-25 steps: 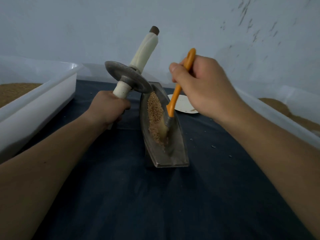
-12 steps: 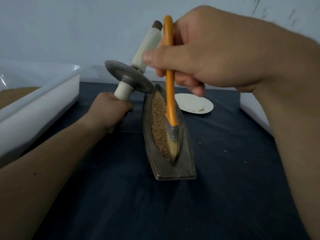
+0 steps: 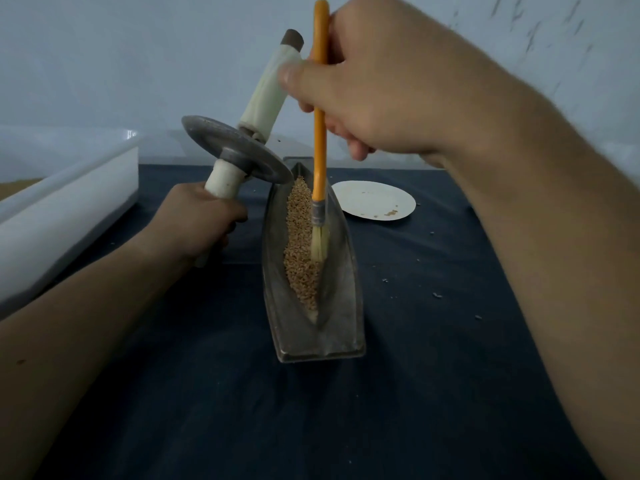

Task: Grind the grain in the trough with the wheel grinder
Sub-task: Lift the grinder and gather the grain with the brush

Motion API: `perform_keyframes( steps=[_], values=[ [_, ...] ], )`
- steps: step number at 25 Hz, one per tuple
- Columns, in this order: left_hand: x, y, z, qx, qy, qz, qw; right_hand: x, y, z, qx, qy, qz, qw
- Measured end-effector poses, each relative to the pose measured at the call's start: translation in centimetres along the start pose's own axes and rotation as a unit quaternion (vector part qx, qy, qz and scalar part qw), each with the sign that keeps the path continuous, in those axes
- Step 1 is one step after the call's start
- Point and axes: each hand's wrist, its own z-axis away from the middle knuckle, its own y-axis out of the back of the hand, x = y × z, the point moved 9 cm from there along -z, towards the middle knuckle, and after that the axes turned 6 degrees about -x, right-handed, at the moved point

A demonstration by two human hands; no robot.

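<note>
Right hand [image 3: 363, 88] is raised over the far half of the trough, its fingers and thumb curled round the orange handle of a brush [image 3: 319, 140], which hangs nearly upright. The pale bristles reach down inside the trough [image 3: 341, 306] and touch the right edge of the grain [image 3: 300, 258].

Left hand [image 3: 199, 225] is wrapped tight round the lower white handle of the wheel grinder [image 3: 235, 148], held up off the tabletop [image 3: 415, 393]. The grinder is tilted, its upper handle pointing far and right, its grey metal disc just beside the trough's far left end – whether disc and rim touch cannot be told.

The trough is a narrow, boat-shaped metal vessel lying lengthwise from near to far on the dark blue tabletop. The grain lies in its groove as a long tan heap, banked against the left wall; the right wall and the near end are bare metal.

A white plate [image 3: 374, 199] sits just right of the trough's far end, with a few tan crumbs on it. At far left stands a white bin [image 3: 69, 195] – a sliver of tan fill shows inside it at the edge of the view. Small specks are scattered on the tabletop right of the trough.
</note>
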Motion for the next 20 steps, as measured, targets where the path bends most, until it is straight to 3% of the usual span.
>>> perform_keyframes(
  steps=[3, 7, 11, 16, 20],
  values=[
    [0.1, 0.0, 0.1, 0.001, -0.001, 0.0, 1.0, 0.2, -0.5, 0.0, -0.047, 0.001, -0.092, 0.995],
    [0.1, -0.1, 0.2, 0.0, 0.0, 0.0, 1.0, 2.0, -3.9, -0.2, -0.152, -0.073, -0.152, 0.974],
    [-0.1, -0.1, 0.0, -0.008, 0.002, 0.004, 1.0, 4.5, -5.9, -0.7, -0.123, -0.129, -0.149, 0.973],
    [0.0, -0.2, -0.1, -0.011, -0.003, 0.011, 1.0, 4.8, -2.7, -1.1, -0.034, -0.115, -0.149, 0.982],
    [0.0, -0.2, -0.1, -0.013, -0.005, 0.009, 1.0, 3.5, -3.5, -0.8, -0.11, -0.095, -0.184, 0.972]
  ],
)
